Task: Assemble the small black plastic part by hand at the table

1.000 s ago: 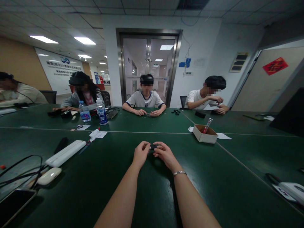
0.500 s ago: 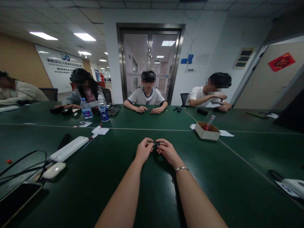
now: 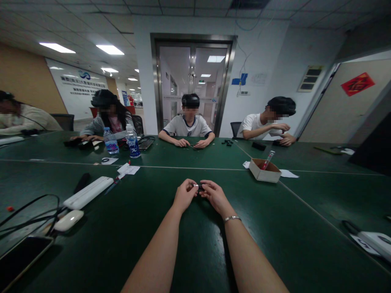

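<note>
Both my hands meet in front of me, just above the green table [image 3: 146, 228]. Between their fingertips is a small dark piece [image 3: 200, 187] with a light, shiny bit at its left end; it is too small to name. My left hand [image 3: 184, 194] pinches the left end with thumb and fingers. My right hand [image 3: 215, 197], with a silver bracelet [image 3: 232, 218] at its wrist, grips the right end. The fingers cover much of the piece.
A small open box [image 3: 265, 174] with a red-and-clear tube stands ahead right. To the left lie a white power strip [image 3: 89, 193], cables, a white mouse-like object [image 3: 69, 220] and a phone [image 3: 26, 260]. Two bottles [image 3: 132, 142] stand farther off. Several people sit across the table.
The view has tilted up slightly. My hands stay together on the small piece, and its shiny left end shows more now. Across the table, a person's hands have shifted a little.
</note>
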{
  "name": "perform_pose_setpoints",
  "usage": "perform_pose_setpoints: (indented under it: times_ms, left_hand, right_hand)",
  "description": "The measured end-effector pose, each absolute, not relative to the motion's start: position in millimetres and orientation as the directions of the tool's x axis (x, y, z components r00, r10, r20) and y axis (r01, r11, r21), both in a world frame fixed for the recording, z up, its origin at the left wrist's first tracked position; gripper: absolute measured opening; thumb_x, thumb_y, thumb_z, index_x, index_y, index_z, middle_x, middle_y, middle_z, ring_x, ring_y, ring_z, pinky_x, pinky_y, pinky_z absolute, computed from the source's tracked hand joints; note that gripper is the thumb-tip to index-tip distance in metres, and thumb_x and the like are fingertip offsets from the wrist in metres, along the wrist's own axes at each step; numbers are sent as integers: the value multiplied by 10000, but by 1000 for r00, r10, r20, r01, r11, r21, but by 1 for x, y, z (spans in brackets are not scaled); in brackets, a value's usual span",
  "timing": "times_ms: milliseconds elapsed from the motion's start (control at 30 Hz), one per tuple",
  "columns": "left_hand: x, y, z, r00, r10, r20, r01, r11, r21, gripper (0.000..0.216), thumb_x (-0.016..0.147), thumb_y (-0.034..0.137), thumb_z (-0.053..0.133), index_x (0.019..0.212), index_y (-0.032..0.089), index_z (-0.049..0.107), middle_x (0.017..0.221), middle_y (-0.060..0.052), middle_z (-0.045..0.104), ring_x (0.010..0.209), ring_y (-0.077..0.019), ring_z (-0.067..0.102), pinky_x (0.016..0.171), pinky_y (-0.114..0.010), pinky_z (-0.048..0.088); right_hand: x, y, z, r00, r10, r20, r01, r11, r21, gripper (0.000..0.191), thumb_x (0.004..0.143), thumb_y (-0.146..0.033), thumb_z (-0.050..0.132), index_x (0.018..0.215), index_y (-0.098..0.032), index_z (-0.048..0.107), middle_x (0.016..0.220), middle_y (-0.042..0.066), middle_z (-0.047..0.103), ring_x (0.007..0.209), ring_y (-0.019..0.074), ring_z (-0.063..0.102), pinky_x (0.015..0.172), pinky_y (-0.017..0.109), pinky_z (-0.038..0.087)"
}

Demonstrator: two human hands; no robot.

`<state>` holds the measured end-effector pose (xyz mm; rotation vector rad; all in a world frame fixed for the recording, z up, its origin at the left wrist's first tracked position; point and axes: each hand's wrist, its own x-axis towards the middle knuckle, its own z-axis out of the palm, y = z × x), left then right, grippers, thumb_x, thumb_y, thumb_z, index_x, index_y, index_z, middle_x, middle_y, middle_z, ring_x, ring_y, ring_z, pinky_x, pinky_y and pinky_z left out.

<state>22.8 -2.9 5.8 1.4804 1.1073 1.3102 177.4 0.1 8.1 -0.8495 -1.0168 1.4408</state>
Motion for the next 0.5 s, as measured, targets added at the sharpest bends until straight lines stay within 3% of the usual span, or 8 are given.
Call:
perform_pose_setpoints:
  times_ms: [167, 267, 500]
  left_hand:
    - [23, -1, 3, 67, 964, 258, 88, -264, 961, 148, 786, 290, 607, 880, 176, 603, 704, -9, 640, 635, -139, 621, 641, -254, 483]
    - [22, 0, 2, 60, 970, 235, 102, -240, 965, 188, 819, 357, 586, 874, 178, 603, 697, -12, 646, 626, -142, 621, 629, -256, 479]
    - [22, -7, 10, 13, 982, 188, 334, -182, 925, 447, 892, 570, 445, 680, 196, 569, 555, 9, 592, 506, -132, 562, 558, -250, 415]
  right_hand:
    - [178, -2, 10, -117, 991, 65, -372, 17, -928, 365, 652, -292, 845, 958, -161, 694, 770, 33, 679, 649, 142, 678, 606, 222, 553]
    - [178, -3, 11, -115, 991, 73, -379, 24, -925, 371, 641, -284, 851, 956, -167, 693, 770, 31, 685, 655, 140, 679, 616, 218, 555]
    - [177, -2, 11, -136, 988, 69, -360, 15, -933, 343, 663, -250, 839, 958, -172, 683, 783, 40, 694, 678, 158, 696, 660, 250, 577]
